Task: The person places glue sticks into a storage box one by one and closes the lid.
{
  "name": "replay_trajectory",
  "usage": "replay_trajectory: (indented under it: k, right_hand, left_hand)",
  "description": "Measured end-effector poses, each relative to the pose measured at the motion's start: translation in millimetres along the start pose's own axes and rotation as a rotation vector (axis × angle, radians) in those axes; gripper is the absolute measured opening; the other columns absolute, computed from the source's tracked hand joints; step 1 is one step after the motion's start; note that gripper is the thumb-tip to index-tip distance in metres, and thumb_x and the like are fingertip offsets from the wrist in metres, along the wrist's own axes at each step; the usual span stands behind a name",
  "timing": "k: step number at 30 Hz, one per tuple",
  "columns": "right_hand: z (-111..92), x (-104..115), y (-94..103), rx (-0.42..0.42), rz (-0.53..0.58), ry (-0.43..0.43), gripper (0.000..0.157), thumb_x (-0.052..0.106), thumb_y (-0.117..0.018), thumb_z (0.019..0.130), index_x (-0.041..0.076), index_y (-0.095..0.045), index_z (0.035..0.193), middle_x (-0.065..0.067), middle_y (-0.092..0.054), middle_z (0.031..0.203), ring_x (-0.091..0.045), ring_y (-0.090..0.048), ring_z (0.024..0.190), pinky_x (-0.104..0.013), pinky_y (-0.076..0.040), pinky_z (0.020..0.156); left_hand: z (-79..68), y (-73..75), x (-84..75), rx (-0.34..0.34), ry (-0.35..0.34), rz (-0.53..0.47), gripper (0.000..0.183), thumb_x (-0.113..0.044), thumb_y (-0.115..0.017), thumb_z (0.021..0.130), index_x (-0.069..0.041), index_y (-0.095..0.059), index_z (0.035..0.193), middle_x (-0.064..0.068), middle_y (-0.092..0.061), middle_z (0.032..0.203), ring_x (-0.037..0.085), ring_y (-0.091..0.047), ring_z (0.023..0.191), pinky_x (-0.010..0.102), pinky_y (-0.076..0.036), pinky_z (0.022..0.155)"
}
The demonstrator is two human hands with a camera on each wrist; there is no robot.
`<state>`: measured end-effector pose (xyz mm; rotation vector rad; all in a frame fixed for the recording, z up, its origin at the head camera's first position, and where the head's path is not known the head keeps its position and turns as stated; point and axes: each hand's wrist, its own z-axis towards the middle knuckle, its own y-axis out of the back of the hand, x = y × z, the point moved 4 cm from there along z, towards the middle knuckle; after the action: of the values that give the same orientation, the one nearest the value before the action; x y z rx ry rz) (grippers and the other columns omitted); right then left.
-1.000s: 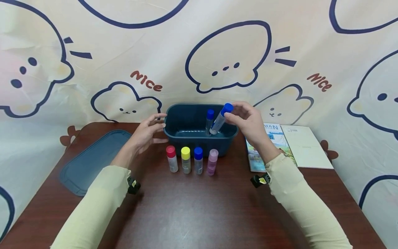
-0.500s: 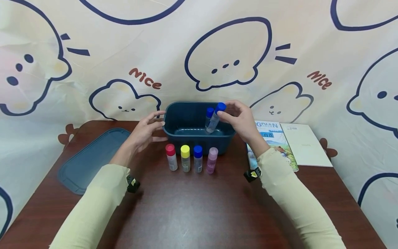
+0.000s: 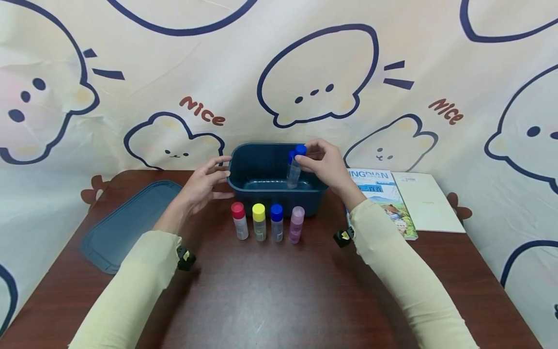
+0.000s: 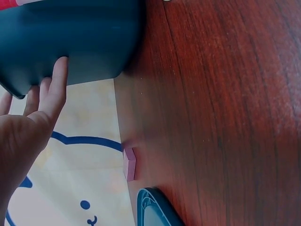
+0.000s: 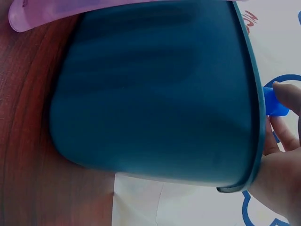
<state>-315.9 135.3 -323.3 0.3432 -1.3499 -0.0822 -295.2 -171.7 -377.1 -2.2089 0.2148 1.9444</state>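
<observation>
My right hand (image 3: 324, 162) pinches the blue cap of a small clear bottle (image 3: 294, 174), which it holds nearly upright inside a dark teal bin (image 3: 270, 198). Behind it, partly hidden, a second blue-capped bottle (image 3: 290, 157) stands in the bin. In the right wrist view, thumb and fingers meet at the blue cap (image 5: 275, 101) just above the rim. My left hand (image 3: 202, 186) rests its extended fingers against the bin's left end. In front of the bin stand a red-capped bottle (image 3: 240, 223), a yellow-capped one (image 3: 259, 224), a blue-capped one (image 3: 277, 225) and a purple one (image 3: 296, 226).
A teal lid (image 3: 126, 228) lies on the brown table (image 3: 270, 291) at left. To the right are a picture-covered magazine (image 3: 394, 208) and a pale booklet (image 3: 429, 203). A printed curtain (image 3: 244, 72) hangs behind. The left wrist view shows a small pink block (image 4: 129, 164).
My right hand has moved left with the blue-capped bottle, which has gone from tilted to nearly upright and now overlaps the other bottle in the bin. My left hand stays on the bin.
</observation>
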Motion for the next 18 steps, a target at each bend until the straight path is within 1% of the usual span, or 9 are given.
replay_trajectory:
  k: [4,11,18]
  right_hand:
    - [4,0,-3.4,0.022,-0.021,-0.012,0.033,0.018,-0.073,0.095,0.002,-0.059,0.12,-0.015,-0.063,0.117,-0.027,-0.065,0.104,-0.032,-0.06,0.082]
    - [9,-3,-5.3,0.033,-0.051,-0.081,0.031,0.015,-0.073,0.095,0.004,-0.059,0.119,-0.016,-0.063,0.117,-0.028,-0.064,0.104,-0.033,-0.06,0.083]
    - [16,-4,-7.4,0.09,-0.11,-0.117,0.033,0.014,-0.073,0.095,0.0,-0.055,0.12,-0.018,-0.061,0.118,-0.029,-0.064,0.102,-0.035,-0.059,0.086]
  left_hand:
    - [-0.2,-0.3,0.1,0.004,-0.002,0.002,0.053,-0.018,-0.053,0.106,-0.02,-0.037,0.156,0.014,-0.032,0.153,0.042,-0.044,0.136,0.052,-0.056,0.091]
    - [-0.2,-1.0,-0.4,0.004,0.003,0.006,0.052,-0.018,-0.052,0.106,-0.02,-0.037,0.156,0.014,-0.032,0.153,0.041,-0.044,0.135,0.052,-0.056,0.091]
    - [-0.3,-0.3,-0.7,0.001,0.009,0.001,0.053,-0.019,-0.053,0.106,-0.021,-0.037,0.156,0.013,-0.031,0.154,0.041,-0.043,0.136,0.051,-0.055,0.092]
